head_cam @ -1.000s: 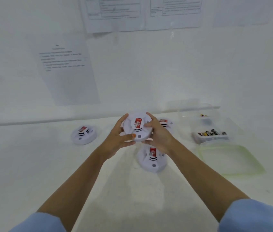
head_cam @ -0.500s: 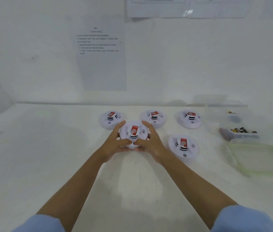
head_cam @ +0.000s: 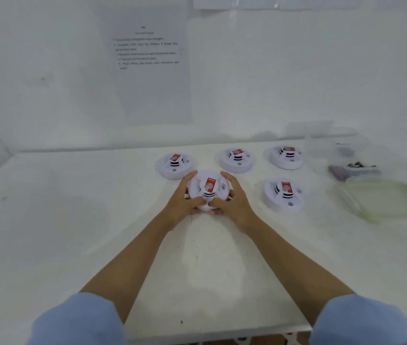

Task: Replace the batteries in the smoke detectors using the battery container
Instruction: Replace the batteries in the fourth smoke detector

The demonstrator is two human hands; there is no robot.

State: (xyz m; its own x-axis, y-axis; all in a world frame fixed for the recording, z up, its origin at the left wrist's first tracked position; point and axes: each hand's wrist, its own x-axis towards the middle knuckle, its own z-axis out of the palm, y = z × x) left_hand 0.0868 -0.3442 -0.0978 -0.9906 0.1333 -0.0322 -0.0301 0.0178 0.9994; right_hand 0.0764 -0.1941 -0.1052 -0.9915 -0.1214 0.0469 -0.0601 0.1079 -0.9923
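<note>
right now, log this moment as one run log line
left hand: grips smoke detector | right hand: grips same detector | other detectors: four, on table | battery container: open, lid beside

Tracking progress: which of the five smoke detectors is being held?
The front-left smoke detector, gripped between the left hand and right hand. The other four lie untouched: three in a back row, one to its right.

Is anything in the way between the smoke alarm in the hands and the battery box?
Yes. A second smoke detector lies on the table between the held smoke detector and the battery container. Lifting over it would likely clear it.
</note>
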